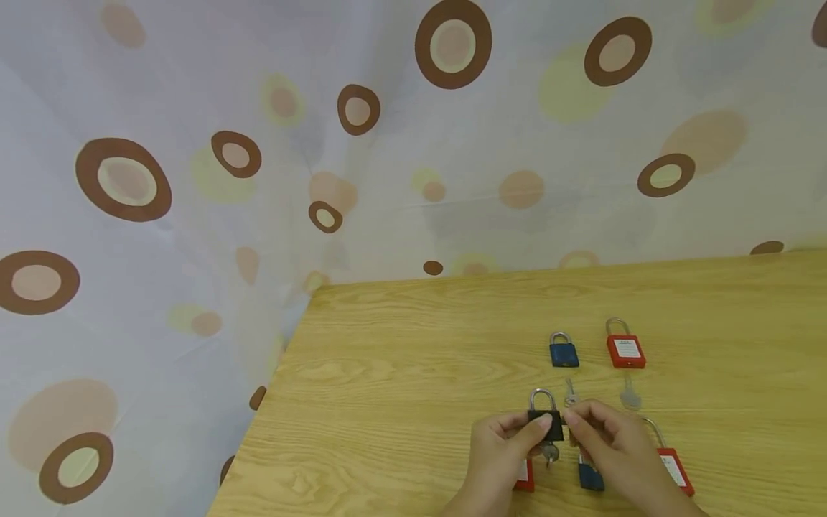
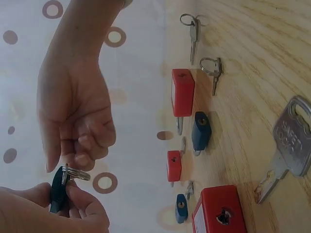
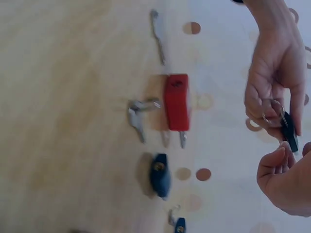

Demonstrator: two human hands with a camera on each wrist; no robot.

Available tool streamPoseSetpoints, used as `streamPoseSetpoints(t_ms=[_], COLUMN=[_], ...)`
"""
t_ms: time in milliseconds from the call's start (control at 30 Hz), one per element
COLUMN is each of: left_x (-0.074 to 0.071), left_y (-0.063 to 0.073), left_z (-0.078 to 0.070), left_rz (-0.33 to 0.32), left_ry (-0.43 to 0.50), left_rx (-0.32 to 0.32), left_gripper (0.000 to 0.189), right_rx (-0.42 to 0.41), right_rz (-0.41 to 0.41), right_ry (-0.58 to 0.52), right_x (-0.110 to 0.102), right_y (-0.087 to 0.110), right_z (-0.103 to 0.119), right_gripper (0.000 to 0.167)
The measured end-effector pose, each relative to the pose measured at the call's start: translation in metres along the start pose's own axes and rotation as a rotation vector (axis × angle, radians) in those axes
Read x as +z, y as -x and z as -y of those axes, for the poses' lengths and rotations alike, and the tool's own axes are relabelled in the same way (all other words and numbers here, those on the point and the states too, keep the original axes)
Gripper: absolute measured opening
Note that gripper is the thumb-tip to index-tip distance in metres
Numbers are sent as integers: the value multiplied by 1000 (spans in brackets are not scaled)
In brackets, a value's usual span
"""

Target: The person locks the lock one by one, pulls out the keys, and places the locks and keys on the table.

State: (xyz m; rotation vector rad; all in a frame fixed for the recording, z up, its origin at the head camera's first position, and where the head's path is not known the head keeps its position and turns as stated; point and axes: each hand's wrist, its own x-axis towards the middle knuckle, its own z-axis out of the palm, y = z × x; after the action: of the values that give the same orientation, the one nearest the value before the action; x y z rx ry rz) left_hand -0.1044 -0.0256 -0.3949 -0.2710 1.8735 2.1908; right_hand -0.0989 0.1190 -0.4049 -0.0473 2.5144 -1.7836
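Black padlock [image 1: 546,424] held above tabletop [image 1: 400,359]: left hand [image 1: 500,459] grip pinching its body, right hand [image 1: 610,441] grip pinching its side.

Wooden table [image 1: 400,373] bears padlocks [image 1: 625,350] (red, blue) and keys [image 1: 629,396].

both hands, left [image 1: 500,449] and right [image 1: 604,438], pinch a black padlock [image 1: 545,420] above the table [image 1: 400,402]; blue lock [image 1: 563,352] and red lock [image 1: 624,350] lie beyond.
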Motion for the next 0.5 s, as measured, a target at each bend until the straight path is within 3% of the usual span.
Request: streamPoseSetpoints(t_ms=[133,233,500], left_x=[-2,-2,-1], left_y=[-3,-4,-2], left_z=[-3,-4,-2], left_rz=[-45,-55,-55], left_ry=[-8,-9,4], left_rx=[1,3,-4], left_gripper=[23,23,22], right_rx=[181,249,310], right_rz=[42,51,59], right_ry=[-49,-76,-107], right_x=[8,13,15], right_y=[8,10,11], right_z=[-1,0,2], right_gripper=[24,25,24])
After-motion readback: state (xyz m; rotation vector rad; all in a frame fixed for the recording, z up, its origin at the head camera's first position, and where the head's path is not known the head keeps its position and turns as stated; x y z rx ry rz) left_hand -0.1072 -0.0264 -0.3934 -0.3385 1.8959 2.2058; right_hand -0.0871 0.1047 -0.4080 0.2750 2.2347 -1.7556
